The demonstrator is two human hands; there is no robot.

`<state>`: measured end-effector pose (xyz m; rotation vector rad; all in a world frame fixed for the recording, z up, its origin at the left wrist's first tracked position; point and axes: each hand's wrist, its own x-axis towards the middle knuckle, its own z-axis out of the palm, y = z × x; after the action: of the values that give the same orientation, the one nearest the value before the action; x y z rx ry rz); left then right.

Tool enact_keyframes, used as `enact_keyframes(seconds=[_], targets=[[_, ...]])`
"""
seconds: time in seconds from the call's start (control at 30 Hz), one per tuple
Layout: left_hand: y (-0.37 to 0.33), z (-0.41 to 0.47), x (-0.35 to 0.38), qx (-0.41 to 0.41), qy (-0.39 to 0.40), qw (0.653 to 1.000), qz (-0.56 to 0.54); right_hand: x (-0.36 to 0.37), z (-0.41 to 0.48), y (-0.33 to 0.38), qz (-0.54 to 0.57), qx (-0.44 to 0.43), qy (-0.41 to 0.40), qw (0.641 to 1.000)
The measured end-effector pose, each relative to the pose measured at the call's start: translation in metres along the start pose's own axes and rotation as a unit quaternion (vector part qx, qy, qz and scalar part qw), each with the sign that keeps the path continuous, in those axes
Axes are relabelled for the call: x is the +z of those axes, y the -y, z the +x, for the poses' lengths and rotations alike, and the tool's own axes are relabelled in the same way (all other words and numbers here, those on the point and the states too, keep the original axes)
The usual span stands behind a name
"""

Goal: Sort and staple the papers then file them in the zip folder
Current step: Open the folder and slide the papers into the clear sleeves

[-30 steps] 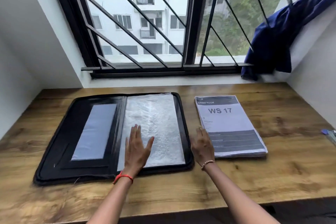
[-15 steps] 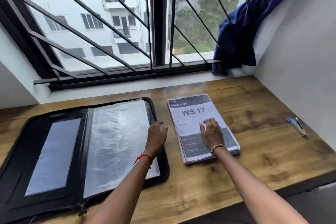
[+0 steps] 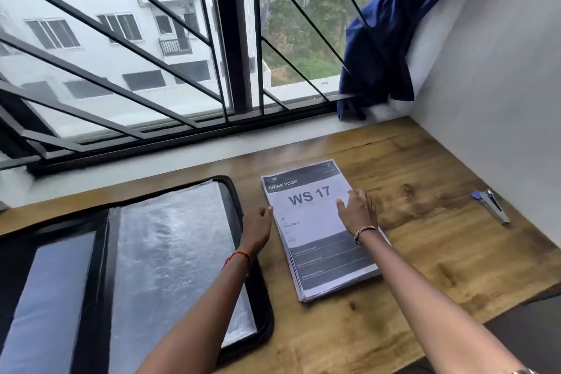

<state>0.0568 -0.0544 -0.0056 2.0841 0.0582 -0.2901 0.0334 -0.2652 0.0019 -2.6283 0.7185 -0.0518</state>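
On the wood-grain desk (image 3: 425,267), head view: both hands at the papers (image 3: 306,215).
Papers form a flat rectangular stack just right of the open folder (image 3: 235,200). The long axis runs away from the person, far end leaning slightly left, with the "WS 17" heading at the far end. Left hand (image 3: 258,226), fingers curled, meets the stack's left edge; grip cannot be confirmed. Right hand (image 3: 358,211) lies on the top sheet near its right edge, fingers extended, grasping nothing. Folder: black, round-cornered, glossy crinkled clear sleeves. Stapler (image 3: 491,205), metal and blue, lies well apart at right.
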Motion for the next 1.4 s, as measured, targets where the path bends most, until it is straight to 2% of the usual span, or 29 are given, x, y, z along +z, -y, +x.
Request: enact_keyframes(seconds=[0.27, 0.5, 0.63, 0.73, 0.87, 1.03, 1.2, 1.4], targets=[[0.006, 0.013, 0.023, -0.039, 0.014, 0.996, -0.079, 0.001, 0.023, -0.009, 0.002, 0.025, 0.062, 0.998], [0.004, 0.008, 0.040, -0.055, -0.029, 0.997, -0.044, 0.001, 0.034, -0.016, 0.014, 0.020, 0.096, 0.995], [-0.006, -0.004, 0.045, -0.036, -0.032, 0.999, 0.006, 0.000, 0.037, -0.018, 0.041, 0.024, 0.106, 0.993], [-0.014, -0.014, 0.046, -0.011, -0.066, 0.998, -0.005, 0.000, 0.038, -0.021, 0.055, 0.022, 0.112, 0.992], [-0.021, -0.019, 0.049, 0.049, -0.067, 0.996, -0.024, -0.001, 0.038, -0.024, 0.070, 0.019, 0.117, 0.990], [-0.031, -0.027, 0.056, 0.056, -0.022, 0.991, -0.122, -0.002, 0.040, -0.027, 0.091, 0.015, 0.118, 0.989], [-0.024, -0.024, 0.057, -0.017, -0.041, 0.973, -0.227, -0.005, 0.039, -0.030, 0.095, 0.011, 0.131, 0.987], [-0.029, -0.022, 0.048, -0.071, -0.037, 0.931, -0.357, -0.008, 0.039, -0.033, 0.106, 0.010, 0.133, 0.985]])
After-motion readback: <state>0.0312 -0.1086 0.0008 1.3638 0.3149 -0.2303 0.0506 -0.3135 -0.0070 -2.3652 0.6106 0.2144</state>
